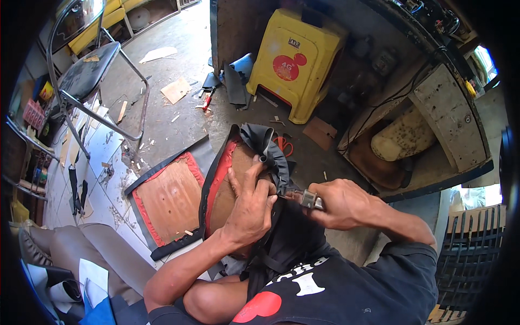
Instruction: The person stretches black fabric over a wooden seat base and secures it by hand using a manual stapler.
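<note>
A padded panel with a brown board back (pixel 221 201) is tilted up against my lap, with red cloth along its edge. Black vinyl cover (pixel 259 138) is folded and bunched over its far right rim. My left hand (pixel 246 211) presses on that rim, its fingers bent and closed on the vinyl. From the right, my right hand (pixel 341 203) grips a metal tool that looks like a staple gun (pixel 311 200). The tool's nose meets the vinyl edge just beside my left fingertips. My right palm hides most of its body.
Left of the panel lies a wooden board (pixel 169 189) edged in red and black. Red-handled scissors (pixel 284 146) lie behind it. A yellow plastic stool (pixel 295 59) and a wooden cabinet (pixel 460 124) stand beyond, a folding chair (pixel 89 67) at far left. Scraps litter the floor.
</note>
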The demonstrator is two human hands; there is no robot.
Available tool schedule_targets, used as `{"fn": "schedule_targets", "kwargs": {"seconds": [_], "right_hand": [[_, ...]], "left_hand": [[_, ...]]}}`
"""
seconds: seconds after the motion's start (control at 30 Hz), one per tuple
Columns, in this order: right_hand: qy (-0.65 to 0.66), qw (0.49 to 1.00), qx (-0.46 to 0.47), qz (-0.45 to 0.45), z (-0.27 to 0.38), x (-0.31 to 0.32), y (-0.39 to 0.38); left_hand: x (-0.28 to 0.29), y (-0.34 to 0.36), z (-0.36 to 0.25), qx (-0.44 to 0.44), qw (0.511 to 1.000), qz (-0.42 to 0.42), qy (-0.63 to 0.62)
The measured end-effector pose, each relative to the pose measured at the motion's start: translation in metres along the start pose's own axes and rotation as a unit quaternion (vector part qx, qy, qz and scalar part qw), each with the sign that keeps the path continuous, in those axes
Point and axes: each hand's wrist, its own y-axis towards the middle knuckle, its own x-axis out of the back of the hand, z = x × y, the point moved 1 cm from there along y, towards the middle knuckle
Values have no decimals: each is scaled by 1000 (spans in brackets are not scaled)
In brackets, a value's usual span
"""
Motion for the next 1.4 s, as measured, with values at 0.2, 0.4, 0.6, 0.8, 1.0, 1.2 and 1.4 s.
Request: {"fn": "schedule_targets", "kwargs": {"seconds": [0.2, 0.4, 0.6, 0.8, 1.0, 1.2, 1.4], "right_hand": [[-8, 998, 52, -36, -16, -14, 17], [41, 999, 12, -13, -8, -9, -4], [13, 999, 26, -24, 0, -24, -19], [-18, 997, 20, -71, -3, -44, -8], [92, 991, 76, 58, -34, -18, 1], [298, 946, -97, 83, -175, -96, 45], [222, 904, -344, -121, -226, -299, 116]], "left_hand": [[-3, 1, 3, -24, 999, 15, 16], [3, 9, -2, -22, 999, 24, 10], [3, 10, -6, -29, 999, 19, 11], [-1, 11, -6, -33, 999, 23, 26], [11, 6, 0, -27, 999, 38, 4], [33, 5, -1, -97, 984, 140, -46], [52, 4, -14, -197, 948, 243, 54]]}}
